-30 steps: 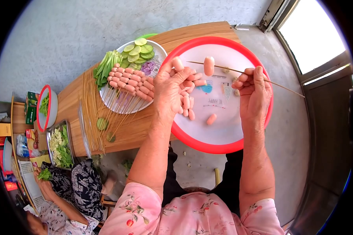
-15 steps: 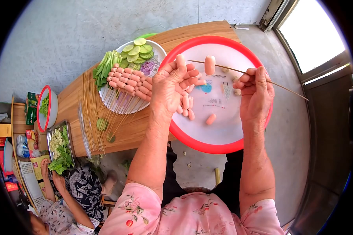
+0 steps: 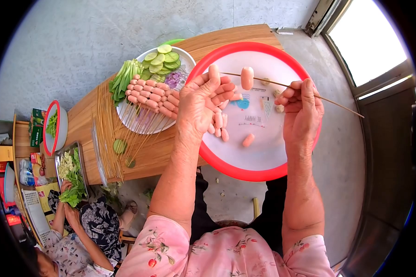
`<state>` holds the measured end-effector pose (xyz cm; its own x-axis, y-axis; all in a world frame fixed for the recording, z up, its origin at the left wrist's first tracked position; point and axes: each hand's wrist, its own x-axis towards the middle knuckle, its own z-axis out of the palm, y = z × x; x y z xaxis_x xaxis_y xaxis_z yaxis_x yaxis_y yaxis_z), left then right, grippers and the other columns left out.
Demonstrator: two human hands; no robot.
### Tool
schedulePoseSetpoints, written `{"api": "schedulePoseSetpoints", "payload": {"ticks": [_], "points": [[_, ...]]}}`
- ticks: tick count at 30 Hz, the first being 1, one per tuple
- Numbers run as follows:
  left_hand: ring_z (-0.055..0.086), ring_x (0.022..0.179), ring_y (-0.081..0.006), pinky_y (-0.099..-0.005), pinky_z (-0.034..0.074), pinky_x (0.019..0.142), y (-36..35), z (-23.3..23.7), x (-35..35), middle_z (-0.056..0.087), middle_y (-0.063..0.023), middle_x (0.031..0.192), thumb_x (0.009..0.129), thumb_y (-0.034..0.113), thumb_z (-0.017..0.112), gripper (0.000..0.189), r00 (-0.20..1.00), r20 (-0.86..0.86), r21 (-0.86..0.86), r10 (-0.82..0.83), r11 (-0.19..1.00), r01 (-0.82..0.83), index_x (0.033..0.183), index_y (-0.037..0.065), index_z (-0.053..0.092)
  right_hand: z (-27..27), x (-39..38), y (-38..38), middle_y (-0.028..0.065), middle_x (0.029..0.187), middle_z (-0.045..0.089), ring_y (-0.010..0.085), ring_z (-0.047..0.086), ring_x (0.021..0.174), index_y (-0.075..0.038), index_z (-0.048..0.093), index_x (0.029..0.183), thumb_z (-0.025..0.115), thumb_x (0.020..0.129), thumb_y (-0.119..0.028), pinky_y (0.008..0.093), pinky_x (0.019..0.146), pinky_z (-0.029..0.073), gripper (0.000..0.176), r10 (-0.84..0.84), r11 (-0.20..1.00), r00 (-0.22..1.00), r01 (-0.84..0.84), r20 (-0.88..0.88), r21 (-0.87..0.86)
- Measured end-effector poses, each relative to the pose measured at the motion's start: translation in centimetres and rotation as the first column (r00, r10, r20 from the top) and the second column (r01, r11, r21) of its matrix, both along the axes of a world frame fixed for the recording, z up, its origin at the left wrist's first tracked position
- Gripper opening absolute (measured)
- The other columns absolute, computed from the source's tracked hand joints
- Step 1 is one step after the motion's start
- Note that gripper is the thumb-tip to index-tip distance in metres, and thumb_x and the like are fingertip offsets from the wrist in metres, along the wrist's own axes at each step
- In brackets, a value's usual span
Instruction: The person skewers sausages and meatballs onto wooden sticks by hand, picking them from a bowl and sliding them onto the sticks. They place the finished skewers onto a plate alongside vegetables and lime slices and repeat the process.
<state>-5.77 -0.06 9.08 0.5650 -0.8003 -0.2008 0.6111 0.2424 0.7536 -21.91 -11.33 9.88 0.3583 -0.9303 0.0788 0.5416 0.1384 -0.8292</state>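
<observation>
My right hand (image 3: 301,104) pinches a thin bamboo skewer (image 3: 328,98) between thumb and fingers. One small pink sausage (image 3: 247,78) is threaded on it, near the end that points left. Closed at the thumb and forefinger, my left hand (image 3: 199,101) grips another small sausage (image 3: 213,72) upright, right beside the skewer's tip. Beneath both hands is a round white tray with a red rim (image 3: 245,174). Several loose sausages (image 3: 224,121) lie in it near my left hand, and a single one (image 3: 248,140) lies apart. Small pale round pieces (image 3: 279,108) are partly behind my right hand.
A white plate (image 3: 187,60) on the wooden table (image 3: 240,34) bears skewered sausages (image 3: 155,94), cucumber slices (image 3: 164,59) and greens (image 3: 125,78). Bare skewers (image 3: 108,134) lie left of it. Another person's hands (image 3: 69,207) handle leafy vegetables over a metal tray (image 3: 84,173) at lower left.
My left hand and its sausage have shifted very slightly right; the skewer is nearly still. The other person's hands have moved up and right among the greens.
</observation>
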Motion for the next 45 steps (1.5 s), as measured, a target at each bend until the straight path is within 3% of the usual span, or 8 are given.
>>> {"api": "schedulePoseSetpoints", "payload": {"ticks": [20,28,35,45], "points": [[0.067,0.075,-0.0239,-0.0344,0.059,0.068,-0.2,-1.0,0.3,0.066,-0.0172,0.082,0.087,0.026,0.064,0.034,0.997,0.052,0.053,-0.062,0.997,0.059,0.097,-0.007,0.061,-0.2,0.1,-0.1,0.008,0.068,0.061,0.015,0.058,0.057,0.001,0.062,0.084,0.052,0.095,-0.028,0.027,0.055,0.051,0.032,0.018,1.0,1.0,-0.018,-0.013,0.002],[0.066,0.089,-0.0324,-0.0315,0.057,0.053,-0.1,-1.7,-0.6,0.064,-0.0221,0.093,0.088,0.028,0.063,0.038,0.982,0.167,0.072,-0.083,0.995,0.072,0.104,-0.006,0.057,-0.6,-0.1,-0.4,0.0088,0.066,0.059,0.0166,0.057,0.053,0.002,0.059,0.082,0.053,0.095,-0.027,0.028,0.052,0.051,0.032,0.046,0.988,0.999,-0.041,-0.028,0.147],[0.065,0.093,-0.0351,-0.0315,0.057,0.053,-0.3,-1.1,-0.6,0.064,-0.0238,0.094,0.087,0.029,0.063,0.032,1.0,0.013,0.051,-0.006,0.999,0.005,0.095,-0.002,0.06,-0.2,0.1,0.0,0.0088,0.066,0.06,0.0166,0.057,0.053,0.001,0.06,0.083,0.054,0.094,-0.026,0.0288,0.051,0.051,0.031,0.042,0.991,0.998,-0.035,-0.051,0.126],[0.064,0.099,-0.0323,-0.0345,0.054,0.08,-0.4,-1.6,-0.9,0.062,-0.0228,0.106,0.084,0.026,0.067,0.039,0.995,-0.088,0.069,-0.055,0.996,0.061,0.103,-0.005,0.057,-0.4,0.9,0.9,0.0079,0.066,0.06,0.017,0.058,0.054,0.0,0.06,0.083,0.055,0.093,-0.027,0.0267,0.052,0.049,0.03,0.054,0.991,0.996,-0.045,-0.067,0.124]]}}
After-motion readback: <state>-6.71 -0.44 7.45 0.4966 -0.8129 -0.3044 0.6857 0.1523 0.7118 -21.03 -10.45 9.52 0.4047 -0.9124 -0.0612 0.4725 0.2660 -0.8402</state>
